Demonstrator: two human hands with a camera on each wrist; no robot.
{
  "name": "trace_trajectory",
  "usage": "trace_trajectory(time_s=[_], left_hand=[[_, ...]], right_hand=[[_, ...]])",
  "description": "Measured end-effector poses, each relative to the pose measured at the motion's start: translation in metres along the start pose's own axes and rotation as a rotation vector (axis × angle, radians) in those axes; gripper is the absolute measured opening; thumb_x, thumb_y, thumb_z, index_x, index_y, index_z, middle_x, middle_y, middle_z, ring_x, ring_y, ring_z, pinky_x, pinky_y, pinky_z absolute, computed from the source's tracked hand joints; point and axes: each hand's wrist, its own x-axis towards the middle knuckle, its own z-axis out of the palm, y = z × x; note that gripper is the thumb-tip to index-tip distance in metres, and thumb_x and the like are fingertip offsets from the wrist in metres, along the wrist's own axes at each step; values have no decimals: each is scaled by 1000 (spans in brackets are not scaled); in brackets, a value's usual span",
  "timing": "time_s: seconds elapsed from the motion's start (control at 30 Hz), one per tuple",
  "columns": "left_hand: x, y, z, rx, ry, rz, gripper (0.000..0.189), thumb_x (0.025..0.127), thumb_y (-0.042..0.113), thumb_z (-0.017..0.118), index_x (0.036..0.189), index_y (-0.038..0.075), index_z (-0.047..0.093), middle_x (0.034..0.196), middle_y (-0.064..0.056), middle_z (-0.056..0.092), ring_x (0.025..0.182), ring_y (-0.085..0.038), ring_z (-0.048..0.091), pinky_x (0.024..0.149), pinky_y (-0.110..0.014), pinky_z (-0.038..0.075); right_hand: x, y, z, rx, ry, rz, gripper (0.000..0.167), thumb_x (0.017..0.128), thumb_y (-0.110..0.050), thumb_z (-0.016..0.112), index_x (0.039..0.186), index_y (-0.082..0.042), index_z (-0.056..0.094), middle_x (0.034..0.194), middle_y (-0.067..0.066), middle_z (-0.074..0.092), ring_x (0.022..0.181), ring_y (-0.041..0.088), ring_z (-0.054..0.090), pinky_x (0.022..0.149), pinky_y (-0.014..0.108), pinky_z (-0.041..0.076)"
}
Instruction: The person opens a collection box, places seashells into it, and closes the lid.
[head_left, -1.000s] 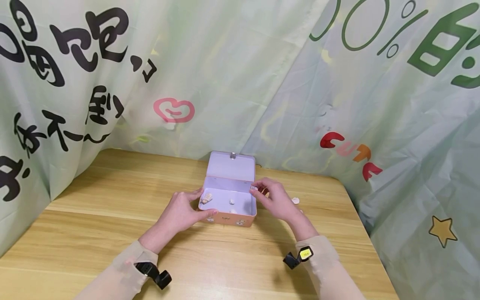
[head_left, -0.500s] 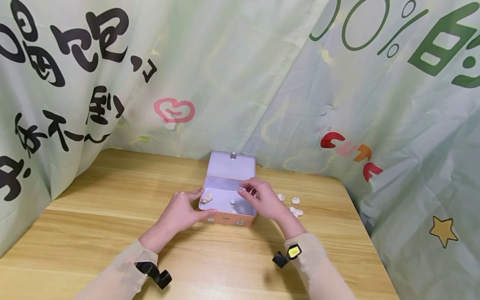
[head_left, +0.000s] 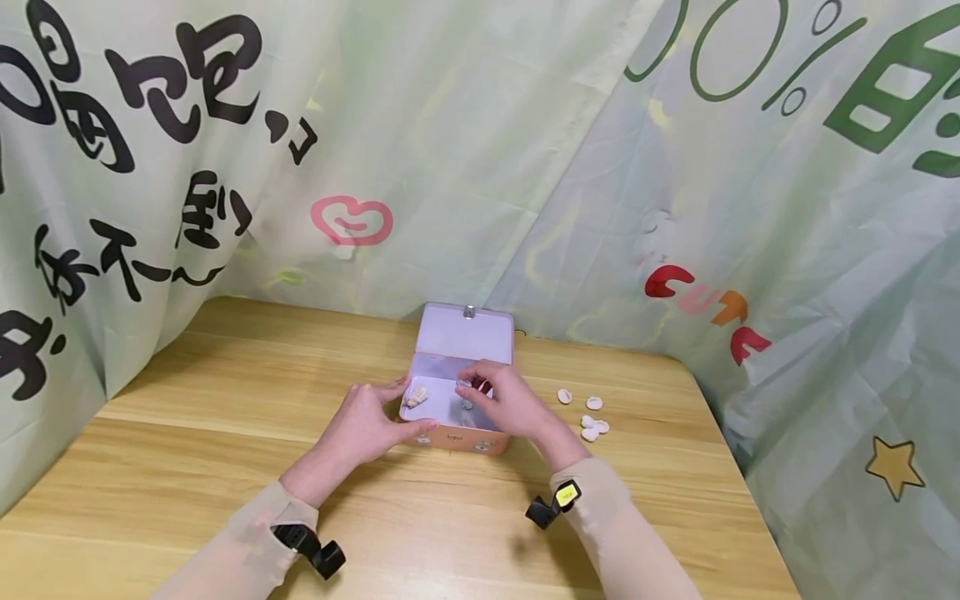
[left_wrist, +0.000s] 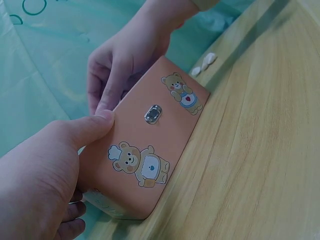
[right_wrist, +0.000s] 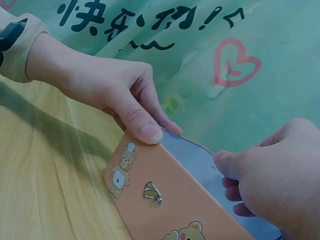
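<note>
An orange tin box [head_left: 444,438] with a pale lilac inside stands on the table, its lid [head_left: 465,332] raised at the back. My left hand [head_left: 367,422] grips the box's left end, thumb on the front rim [left_wrist: 107,116]. My right hand [head_left: 512,407] is over the box's inside, pinching a small whitish shell [head_left: 462,383] between thumb and fingers. Inside lie a ridged, pointed seashell [head_left: 417,397] at the left and a small white shell [head_left: 467,405] near the middle. Bear pictures and a metal clasp [left_wrist: 153,114] show on the front.
To the right of the box, several small white shells [head_left: 594,402] lie on the wooden table [head_left: 420,525]. A printed cloth curtain [head_left: 450,167] hangs behind and around the table. Each wrist wears a black camera strap [head_left: 555,505].
My right hand has moved left from the box's right rim to over its middle, carrying the small shell. The table shells it covered now show. My left hand stays on the box.
</note>
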Motion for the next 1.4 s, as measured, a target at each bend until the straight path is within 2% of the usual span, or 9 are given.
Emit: trace_trajectory(time_s=[0.23, 0.5, 0.7, 0.9, 1.17, 1.4], left_hand=[[0, 0, 0, 9, 8, -5, 99, 74, 70, 88, 143, 2, 63, 138, -19, 63, 35, -3, 28, 36, -27, 35], [0, 0, 0, 0, 8, 4, 97, 76, 67, 88, 143, 1, 63, 139, -20, 62, 36, -3, 27, 36, -28, 35], [0, 0, -1, -5, 9, 13, 97, 76, 65, 89, 143, 1, 63, 138, -21, 63, 36, -2, 28, 36, -28, 35], [0, -1, 0, -2, 4, 13, 100, 75, 70, 86, 143, 0, 62, 139, -22, 61, 35, -3, 29, 36, -27, 36], [0, 1, 1, -1, -7, 4, 103, 74, 73, 85, 143, 1, 61, 139, -21, 61, 34, -2, 29, 35, -27, 36], [-1, 2, 0, -13, -9, -5, 100, 75, 68, 88, 144, 2, 61, 141, -21, 59, 32, -3, 29, 34, -26, 34]], right_hand=[[6, -2, 4, -17, -17, -12, 20, 103, -11, 71, 115, 5, 74, 96, 2, 70, 86, 16, 63, 76, 29, 56], [10, -1, 10, -30, -63, 21, 17, 103, -11, 72, 114, 2, 75, 94, -1, 69, 85, 12, 62, 73, 27, 55], [11, -1, 14, -57, -68, 23, 19, 103, -10, 71, 116, 3, 74, 96, 1, 70, 87, 14, 62, 74, 27, 55], [11, -2, 14, -80, -73, 26, 19, 104, -9, 70, 116, 4, 74, 102, 5, 73, 93, 17, 67, 81, 30, 57], [4, -3, 5, -57, -26, 11, 21, 103, -7, 70, 119, 6, 73, 110, 9, 74, 101, 23, 69, 88, 41, 59], [-10, -6, -16, -53, 15, 21, 23, 103, -8, 70, 121, 5, 72, 114, 16, 73, 104, 27, 68, 92, 50, 58]])
